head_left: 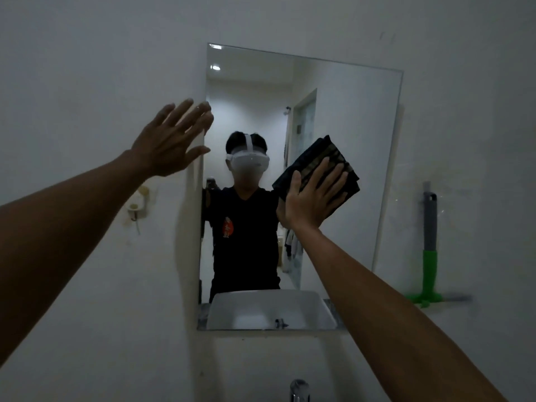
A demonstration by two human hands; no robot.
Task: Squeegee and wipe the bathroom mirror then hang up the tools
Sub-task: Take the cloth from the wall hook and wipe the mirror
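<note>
A frameless rectangular mirror (342, 117) hangs on the white wall. My right hand (311, 198) lies flat on a folded dark cloth (324, 158) and presses it against the glass near the mirror's middle. My left hand (171, 140) is spread open, palm against the wall at the mirror's left edge, fingertips touching that edge. A squeegee (429, 248) with a grey and green handle hangs blade down on the wall to the right of the mirror.
A small white wall hook (137, 203) sits left of the mirror. A chrome tap (298, 390) shows at the bottom edge. The mirror reflects a person, a white basin and a doorway.
</note>
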